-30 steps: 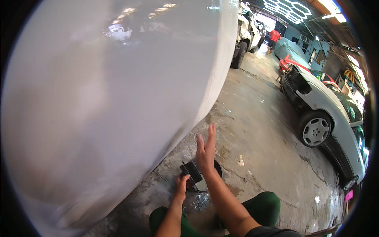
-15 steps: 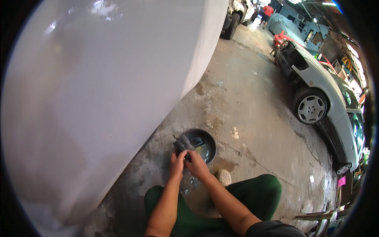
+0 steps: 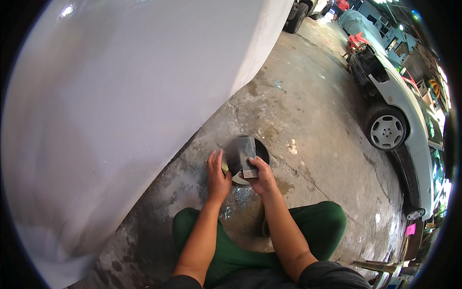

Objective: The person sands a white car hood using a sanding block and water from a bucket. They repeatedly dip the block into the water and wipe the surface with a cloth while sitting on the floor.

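A dark grey sheet, which looks like wet sandpaper, is held up over a round black basin on the floor. My right hand grips its lower right corner, thumb on top, where a lighter strip runs along the folded edge. At the sheet's left side, my left hand has its fingers stretched out and apart; whether the thumb touches the sheet cannot be made out. The sheet covers most of the basin's inside.
A large pale, glossy panel fills the left side. Wet, stained concrete stretches ahead. To the right stands a silver car with its front parts off. A covered car and a person in red are farther back.
The sheet, earlier bunched between both hands at the basin's left, is now spread flat over it. My left hand has opened away from it; my right hand has moved right and up.
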`<state>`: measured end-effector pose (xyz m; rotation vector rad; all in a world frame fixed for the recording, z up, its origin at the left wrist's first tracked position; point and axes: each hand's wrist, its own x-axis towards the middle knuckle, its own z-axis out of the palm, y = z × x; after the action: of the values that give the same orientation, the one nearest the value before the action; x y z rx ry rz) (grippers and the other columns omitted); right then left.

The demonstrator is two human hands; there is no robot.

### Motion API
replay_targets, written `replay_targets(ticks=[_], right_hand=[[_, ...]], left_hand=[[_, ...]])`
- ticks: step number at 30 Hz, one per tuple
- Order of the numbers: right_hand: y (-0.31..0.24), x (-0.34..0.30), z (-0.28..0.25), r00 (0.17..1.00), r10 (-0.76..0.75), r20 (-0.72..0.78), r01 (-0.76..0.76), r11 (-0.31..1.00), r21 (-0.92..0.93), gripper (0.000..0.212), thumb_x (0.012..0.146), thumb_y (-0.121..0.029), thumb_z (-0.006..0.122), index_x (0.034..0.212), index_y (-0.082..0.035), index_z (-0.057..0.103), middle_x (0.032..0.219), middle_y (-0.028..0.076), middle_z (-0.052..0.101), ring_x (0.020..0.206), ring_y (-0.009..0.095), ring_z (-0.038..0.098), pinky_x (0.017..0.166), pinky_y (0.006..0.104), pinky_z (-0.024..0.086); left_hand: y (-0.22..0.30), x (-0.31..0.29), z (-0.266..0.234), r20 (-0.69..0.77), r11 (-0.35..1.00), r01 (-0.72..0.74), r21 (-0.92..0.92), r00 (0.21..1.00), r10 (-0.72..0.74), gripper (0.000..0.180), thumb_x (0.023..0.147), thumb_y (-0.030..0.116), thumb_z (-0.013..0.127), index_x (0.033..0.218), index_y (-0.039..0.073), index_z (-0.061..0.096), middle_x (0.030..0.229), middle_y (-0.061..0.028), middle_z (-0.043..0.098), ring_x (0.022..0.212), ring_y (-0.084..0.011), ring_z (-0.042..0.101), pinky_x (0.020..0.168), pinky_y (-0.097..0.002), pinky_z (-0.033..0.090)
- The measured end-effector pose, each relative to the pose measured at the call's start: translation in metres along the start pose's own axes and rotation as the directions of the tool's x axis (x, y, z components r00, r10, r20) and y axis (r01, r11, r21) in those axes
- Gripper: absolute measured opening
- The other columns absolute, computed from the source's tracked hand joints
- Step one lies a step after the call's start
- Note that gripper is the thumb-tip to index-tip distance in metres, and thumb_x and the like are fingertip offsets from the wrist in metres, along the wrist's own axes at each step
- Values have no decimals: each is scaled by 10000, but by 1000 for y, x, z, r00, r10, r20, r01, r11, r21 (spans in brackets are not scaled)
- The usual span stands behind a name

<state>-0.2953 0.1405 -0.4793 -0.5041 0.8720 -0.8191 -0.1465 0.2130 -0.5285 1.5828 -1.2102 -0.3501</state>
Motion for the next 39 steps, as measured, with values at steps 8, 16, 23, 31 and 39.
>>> replay_targets(ticks=[8, 16, 23, 31, 39], right_hand=[[-12, 15, -17, 988, 151, 17, -151, 988, 4, 269, 1027, -340, 624, 1186, -123, 617, 1011, 78, 708, 859, 231, 692, 775, 481, 579], [-2, 22, -46, 955, -266, -133, 215, 927, -307, 534, 1091, -474, 445, 1437, -79, 545, 1192, 134, 695, 1002, 240, 668, 879, 374, 518], [19, 6, -2, 843, -488, 224, 476, 485, -734, 638, 957, -165, 715, 1529, -34, 465, 1393, 160, 582, 1206, 265, 578, 1038, 373, 470], [34, -2, 10, 734, -515, 443, 504, -24, -863, 730, 822, -174, 819, 1462, 6, 517, 1380, 206, 576, 1256, 400, 539, 1072, 442, 450], [41, -1, 3, 718, -523, 460, 521, -35, -853, 717, 792, -160, 838, 1427, -10, 540, 1364, 212, 570, 1226, 418, 550, 1060, 464, 465]], left_hand=[[-5, 8, -15, 82, 966, -219, 135, 974, 210, 746, 820, -129, 630, 1489, 195, 572, 1650, -192, 344, 1490, -472, 345, 1195, -551, 368], [-12, 10, -3, 120, 822, 337, -459, 940, -318, 325, 1049, 85, 570, 1362, 29, 639, 1385, -138, 658, 1315, -243, 588, 1128, -392, 433], [-25, 13, -3, 410, 226, 567, -792, 769, -491, 447, 1096, 341, 563, 1415, 28, 543, 1324, -72, 652, 1165, -183, 638, 994, -360, 519], [-30, 8, -1, 430, 324, 575, -751, 799, -420, 424, 1098, 376, 555, 1368, 49, 568, 1275, -52, 660, 1105, -163, 648, 882, -305, 529], [-16, 4, -2, 438, 333, 604, -724, 776, -454, 377, 1088, 338, 587, 1339, 57, 594, 1225, -19, 675, 1128, -130, 622, 982, -300, 469]])
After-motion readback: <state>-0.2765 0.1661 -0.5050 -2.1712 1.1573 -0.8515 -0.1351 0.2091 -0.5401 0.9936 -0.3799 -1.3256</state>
